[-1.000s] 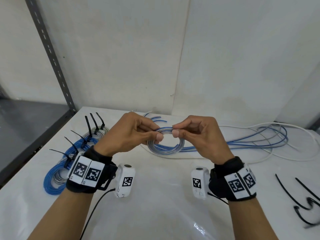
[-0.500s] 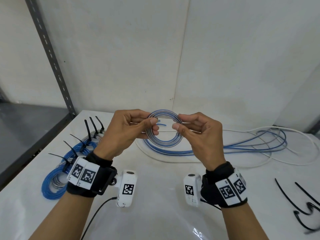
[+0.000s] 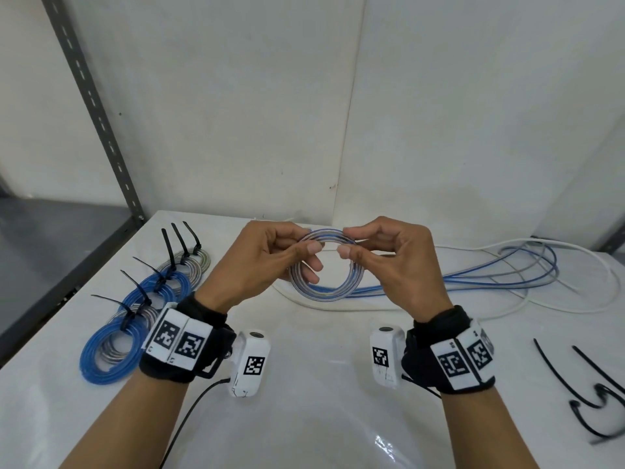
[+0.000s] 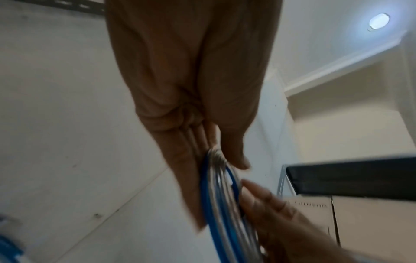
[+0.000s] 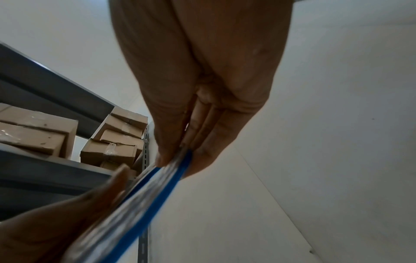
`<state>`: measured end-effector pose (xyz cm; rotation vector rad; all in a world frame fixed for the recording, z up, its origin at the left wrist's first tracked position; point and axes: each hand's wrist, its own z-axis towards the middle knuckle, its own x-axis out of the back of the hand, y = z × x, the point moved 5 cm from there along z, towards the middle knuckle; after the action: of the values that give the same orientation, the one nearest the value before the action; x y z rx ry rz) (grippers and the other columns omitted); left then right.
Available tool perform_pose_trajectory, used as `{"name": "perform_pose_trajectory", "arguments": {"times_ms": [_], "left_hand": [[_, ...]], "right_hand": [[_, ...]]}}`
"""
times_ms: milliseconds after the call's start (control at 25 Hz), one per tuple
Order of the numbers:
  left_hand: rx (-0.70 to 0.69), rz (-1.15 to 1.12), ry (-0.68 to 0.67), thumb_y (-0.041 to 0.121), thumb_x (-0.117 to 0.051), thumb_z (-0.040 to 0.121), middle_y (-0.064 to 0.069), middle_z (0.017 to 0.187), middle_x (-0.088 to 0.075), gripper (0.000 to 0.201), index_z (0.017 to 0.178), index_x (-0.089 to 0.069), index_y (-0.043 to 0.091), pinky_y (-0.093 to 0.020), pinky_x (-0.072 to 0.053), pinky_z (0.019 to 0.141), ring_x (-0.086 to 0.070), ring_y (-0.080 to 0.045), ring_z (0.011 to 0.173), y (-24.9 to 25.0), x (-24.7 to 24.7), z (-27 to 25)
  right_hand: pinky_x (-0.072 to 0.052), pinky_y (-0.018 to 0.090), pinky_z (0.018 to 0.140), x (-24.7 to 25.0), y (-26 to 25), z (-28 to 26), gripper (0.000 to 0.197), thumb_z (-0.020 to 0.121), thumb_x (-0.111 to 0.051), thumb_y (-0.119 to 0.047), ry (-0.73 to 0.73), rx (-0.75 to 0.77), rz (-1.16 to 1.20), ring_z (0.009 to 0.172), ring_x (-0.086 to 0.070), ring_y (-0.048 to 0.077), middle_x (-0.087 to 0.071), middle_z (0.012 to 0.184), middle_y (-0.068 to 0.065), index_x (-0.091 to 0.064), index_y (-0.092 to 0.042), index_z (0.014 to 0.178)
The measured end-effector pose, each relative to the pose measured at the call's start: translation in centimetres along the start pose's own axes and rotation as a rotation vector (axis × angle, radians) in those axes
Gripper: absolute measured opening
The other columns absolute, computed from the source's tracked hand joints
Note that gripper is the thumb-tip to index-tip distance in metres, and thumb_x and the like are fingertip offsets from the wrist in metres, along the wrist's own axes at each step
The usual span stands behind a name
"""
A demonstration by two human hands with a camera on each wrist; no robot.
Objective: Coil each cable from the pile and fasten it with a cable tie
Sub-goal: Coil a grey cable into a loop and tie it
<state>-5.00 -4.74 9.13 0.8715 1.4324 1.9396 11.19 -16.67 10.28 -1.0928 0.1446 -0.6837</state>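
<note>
— What's changed since a moment ago?

— I've lifted the coil (image 3: pixel 326 265) higher off the bench (image 3: pixel 311 418) and turned it more upright, so its open face looks toward me. Tied coils (image 3: pixel 135 309) lie at far left.

— Who's holding it?

— My left hand (image 3: pixel 263 262) pinches the coil's upper left rim; my right hand (image 3: pixel 389 262) pinches the upper right. Loose cable (image 3: pixel 507 275) trails right from it, lying long-ways across the bench, with spare ties (image 3: pixel 581 390) nearer me.
</note>
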Motion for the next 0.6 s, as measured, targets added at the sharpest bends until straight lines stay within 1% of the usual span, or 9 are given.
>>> {"name": "perform_pose_trajectory", "arguments": {"times_ms": [80, 120, 200, 240, 320, 400, 520, 560, 600], "left_hand": [[0.069, -0.014, -0.099, 0.011, -0.075, 0.086, -0.012, 0.094, -0.078, 0.029, 0.115, -0.071, 0.011, -0.037, -0.063, 0.076, -0.077, -0.03, 0.086, -0.6, -0.3, 0.0], [0.079, -0.016, -0.117, 0.009, -0.075, 0.086, -0.011, 0.095, -0.078, 0.032, 0.117, -0.07, 0.01, -0.039, -0.063, 0.078, -0.076, -0.031, 0.089, -0.6, -0.4, -0.1], [0.06, -0.029, -0.09, 0.01, -0.075, 0.084, -0.011, 0.095, -0.078, 0.032, 0.116, -0.07, 0.009, -0.04, -0.064, 0.077, -0.076, -0.031, 0.09, -0.6, -0.1, -0.1], [0.05, -0.04, -0.067, 0.01, -0.075, 0.084, -0.011, 0.096, -0.079, 0.031, 0.115, -0.07, 0.008, -0.039, -0.064, 0.076, -0.077, -0.03, 0.089, -0.6, 0.0, 0.0], [0.041, -0.049, -0.026, 0.01, -0.075, 0.085, -0.012, 0.096, -0.079, 0.029, 0.113, -0.071, 0.008, -0.037, -0.064, 0.074, -0.077, -0.028, 0.087, -0.6, 0.2, 0.1], [0.048, -0.054, -0.012, 0.011, -0.075, 0.084, -0.013, 0.096, -0.079, 0.029, 0.113, -0.071, 0.008, -0.038, -0.064, 0.075, -0.077, -0.026, 0.086, -0.8, 0.4, 0.1], [0.073, -0.049, -0.037, 0.008, -0.074, 0.087, -0.014, 0.1, -0.078, 0.029, 0.116, -0.07, 0.009, -0.039, -0.064, 0.078, -0.076, -0.026, 0.089, -1.2, 0.4, 0.3], [0.081, -0.026, -0.064, 0.011, -0.073, 0.089, -0.012, 0.104, -0.078, 0.032, 0.12, -0.069, 0.012, -0.038, -0.063, 0.08, -0.076, -0.026, 0.094, -1.5, 0.5, 0.3], [0.088, 0.011, -0.095, 0.018, -0.072, 0.091, -0.009, 0.108, -0.077, 0.033, 0.124, -0.067, 0.015, -0.037, -0.062, 0.083, -0.074, -0.025, 0.099, -1.5, 0.6, 0.2]], "right_hand": [[-0.063, 0.044, 0.074, 0.5, 0.0, 0.1, 0.014, 0.079, -0.085, -0.009, 0.042, 0.007, -0.003, 0.08, -0.076, 0.021, -0.079, 0.088, 0.0, -0.077, -0.011, 0.09], [-0.063, 0.043, 0.075, 0.7, 0.0, 0.1, 0.014, 0.079, -0.085, -0.01, 0.052, 0.008, 0.003, 0.081, -0.076, 0.021, -0.079, 0.089, 0.001, -0.076, -0.01, 0.09], [-0.062, 0.04, 0.075, 1.0, 0.0, 0.3, 0.016, 0.08, -0.084, -0.01, 0.047, 0.008, 0.018, 0.082, -0.076, 0.023, -0.079, 0.09, 0.002, -0.076, -0.011, 0.093], [-0.062, 0.039, 0.074, 1.0, 0.0, 0.3, 0.017, 0.081, -0.083, -0.01, 0.022, 0.0, 0.026, 0.083, -0.076, 0.025, -0.079, 0.09, 0.004, -0.076, -0.011, 0.096], [-0.062, 0.039, 0.073, 0.9, 0.2, 0.3, 0.026, 0.084, -0.08, -0.006, -0.077, -0.056, 0.065, 0.084, -0.076, 0.031, -0.078, 0.094, 0.008, -0.074, -0.013, 0.108], [-0.063, 0.039, 0.072, 0.7, 0.6, 0.3, 0.035, 0.086, -0.076, -0.001, -0.161, -0.118, 0.109, 0.084, -0.076, 0.033, -0.077, 0.096, 0.012, -0.071, -0.015, 0.118], [-0.062, 0.037, 0.07, 0.8, 0.4, 0.2, 0.036, 0.087, -0.074, 0.002, -0.165, -0.089, 0.101, 0.083, -0.076, 0.033, -0.076, 0.095, 0.014, -0.072, -0.015, 0.118], [-0.062, 0.036, 0.07, 0.6, 0.4, 0.2, 0.036, 0.087, -0.074, 0.002, -0.166, -0.077, 0.096, 0.083, -0.076, 0.032, -0.076, 0.095, 0.013, -0.072, -0.016, 0.118], [-0.061, 0.035, 0.07, 0.5, 0.5, 0.2, 0.036, 0.087, -0.075, 0.002, -0.178, -0.072, 0.088, 0.083, -0.076, 0.032, -0.076, 0.095, 0.013, -0.073, -0.016, 0.117]]}}
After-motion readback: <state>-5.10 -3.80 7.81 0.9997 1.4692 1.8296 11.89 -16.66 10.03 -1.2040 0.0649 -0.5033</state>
